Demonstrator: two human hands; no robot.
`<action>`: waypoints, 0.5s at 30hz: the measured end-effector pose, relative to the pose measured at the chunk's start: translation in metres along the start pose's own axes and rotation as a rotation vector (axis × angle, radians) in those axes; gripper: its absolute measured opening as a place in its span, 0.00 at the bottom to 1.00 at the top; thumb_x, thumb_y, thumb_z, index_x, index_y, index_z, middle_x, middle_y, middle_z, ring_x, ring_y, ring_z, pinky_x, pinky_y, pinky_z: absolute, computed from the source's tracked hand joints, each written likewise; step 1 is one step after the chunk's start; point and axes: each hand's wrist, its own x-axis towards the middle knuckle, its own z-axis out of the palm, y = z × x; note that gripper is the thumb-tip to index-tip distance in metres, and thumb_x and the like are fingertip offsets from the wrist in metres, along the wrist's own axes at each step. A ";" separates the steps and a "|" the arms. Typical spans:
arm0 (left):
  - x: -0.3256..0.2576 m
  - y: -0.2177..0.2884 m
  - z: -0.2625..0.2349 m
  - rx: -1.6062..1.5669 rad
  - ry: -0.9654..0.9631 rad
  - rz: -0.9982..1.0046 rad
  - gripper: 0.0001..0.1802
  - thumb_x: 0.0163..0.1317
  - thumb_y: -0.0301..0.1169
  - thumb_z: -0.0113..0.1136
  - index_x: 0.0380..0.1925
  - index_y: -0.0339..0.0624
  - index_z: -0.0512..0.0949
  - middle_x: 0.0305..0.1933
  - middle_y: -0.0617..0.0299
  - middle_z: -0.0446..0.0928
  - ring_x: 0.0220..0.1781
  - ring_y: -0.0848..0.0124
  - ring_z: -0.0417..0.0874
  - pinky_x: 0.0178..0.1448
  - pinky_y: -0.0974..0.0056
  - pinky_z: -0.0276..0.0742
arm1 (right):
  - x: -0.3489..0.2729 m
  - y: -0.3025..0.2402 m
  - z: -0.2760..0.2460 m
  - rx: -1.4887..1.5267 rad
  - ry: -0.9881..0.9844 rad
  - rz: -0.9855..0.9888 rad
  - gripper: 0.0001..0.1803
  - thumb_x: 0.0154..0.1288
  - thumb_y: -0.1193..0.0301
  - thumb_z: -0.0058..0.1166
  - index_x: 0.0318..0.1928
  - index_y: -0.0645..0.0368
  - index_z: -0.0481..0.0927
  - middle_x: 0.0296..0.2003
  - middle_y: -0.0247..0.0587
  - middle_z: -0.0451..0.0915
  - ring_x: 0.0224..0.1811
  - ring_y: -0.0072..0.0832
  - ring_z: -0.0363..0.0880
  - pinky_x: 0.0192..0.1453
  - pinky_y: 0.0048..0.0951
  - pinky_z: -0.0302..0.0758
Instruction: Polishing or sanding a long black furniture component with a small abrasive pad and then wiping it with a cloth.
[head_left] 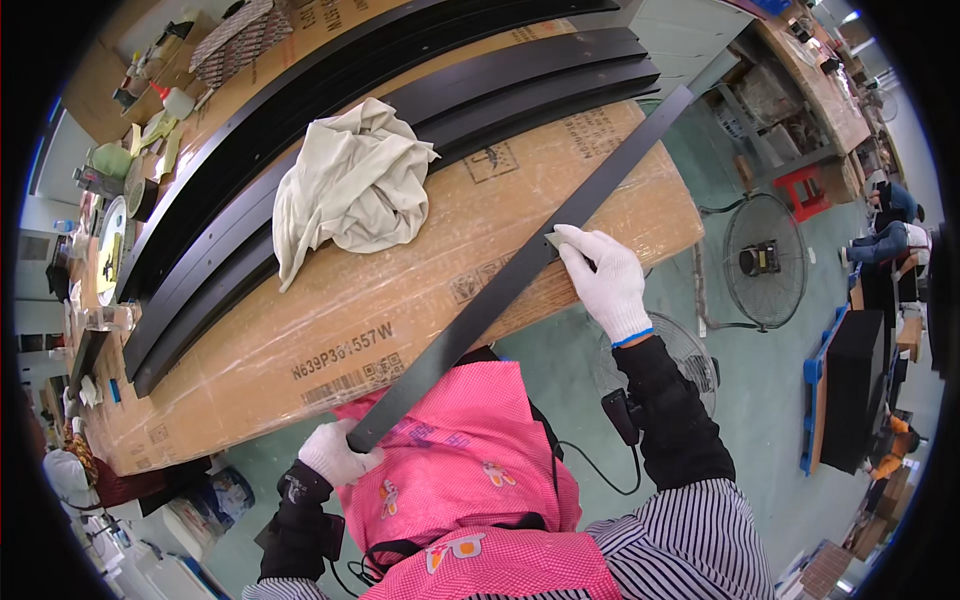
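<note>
A long, flat black strip (500, 290) slants across the cardboard-covered bench, from near my apron to beyond its right edge. My left hand (340, 455), in a white glove, is closed around the strip's near end. Farther up, my white-gloved right hand (605, 280) pinches a small, flat grey-green piece (554, 240) against the strip's surface; its exact kind is too small to make out. A crumpled off-white cloth (355, 185) lies beyond the strip, partly over other black strips (510, 85).
Brown cardboard (240, 375) under clear film covers the bench. Bottles, including a white one with a red tip (175, 101), stand at far left. On the floor to the right are a round fan (762, 258) and a red stool (803, 192). Other people work at far right.
</note>
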 end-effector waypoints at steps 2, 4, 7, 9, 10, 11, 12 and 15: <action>0.001 -0.004 0.002 0.010 0.021 0.025 0.30 0.53 0.54 0.73 0.42 0.36 0.86 0.33 0.42 0.87 0.40 0.47 0.92 0.47 0.51 0.87 | -0.003 0.000 0.001 0.049 0.103 -0.016 0.13 0.74 0.62 0.62 0.54 0.47 0.90 0.37 0.40 0.85 0.40 0.40 0.87 0.47 0.37 0.81; 0.000 -0.006 0.002 0.025 0.009 0.029 0.34 0.53 0.57 0.75 0.44 0.36 0.86 0.35 0.42 0.88 0.41 0.46 0.91 0.47 0.50 0.87 | -0.004 0.001 0.003 0.088 0.161 -0.016 0.13 0.73 0.63 0.63 0.54 0.47 0.90 0.37 0.40 0.85 0.40 0.40 0.87 0.46 0.37 0.81; -0.005 -0.006 -0.002 -0.008 0.049 0.126 0.37 0.53 0.59 0.76 0.48 0.36 0.85 0.34 0.44 0.88 0.39 0.49 0.92 0.46 0.52 0.87 | -0.003 0.001 0.003 0.038 0.075 -0.034 0.13 0.73 0.64 0.64 0.55 0.49 0.90 0.38 0.41 0.86 0.40 0.41 0.87 0.45 0.37 0.81; -0.008 -0.007 -0.006 -0.063 0.000 0.100 0.37 0.55 0.58 0.77 0.49 0.35 0.84 0.33 0.47 0.88 0.36 0.53 0.92 0.44 0.53 0.87 | -0.002 0.001 0.003 0.069 0.173 -0.022 0.14 0.73 0.64 0.63 0.55 0.51 0.89 0.38 0.42 0.86 0.40 0.41 0.87 0.45 0.37 0.82; -0.009 -0.008 -0.007 -0.108 -0.036 0.070 0.37 0.56 0.57 0.77 0.51 0.34 0.83 0.32 0.49 0.88 0.34 0.57 0.92 0.43 0.55 0.86 | -0.001 0.000 0.003 0.065 0.151 -0.015 0.14 0.73 0.64 0.63 0.55 0.51 0.89 0.38 0.42 0.86 0.40 0.41 0.87 0.45 0.37 0.82; -0.011 -0.009 -0.008 -0.122 -0.048 0.073 0.37 0.56 0.57 0.77 0.51 0.34 0.83 0.32 0.49 0.88 0.34 0.57 0.92 0.43 0.55 0.86 | -0.002 -0.001 0.003 0.051 0.122 -0.038 0.15 0.73 0.64 0.63 0.55 0.52 0.89 0.38 0.43 0.87 0.40 0.41 0.87 0.45 0.37 0.81; -0.012 -0.011 -0.008 -0.237 -0.085 0.045 0.35 0.57 0.54 0.78 0.51 0.34 0.83 0.30 0.51 0.87 0.33 0.62 0.91 0.42 0.57 0.86 | -0.004 -0.002 0.003 0.033 0.042 -0.046 0.15 0.73 0.64 0.63 0.56 0.53 0.89 0.38 0.43 0.87 0.40 0.41 0.87 0.45 0.37 0.81; -0.016 -0.020 -0.008 -0.374 -0.125 0.036 0.31 0.60 0.46 0.78 0.52 0.31 0.81 0.29 0.56 0.85 0.30 0.71 0.88 0.39 0.62 0.84 | -0.009 -0.005 0.005 0.098 0.242 -0.053 0.14 0.72 0.65 0.63 0.56 0.50 0.89 0.37 0.42 0.86 0.40 0.41 0.87 0.45 0.37 0.82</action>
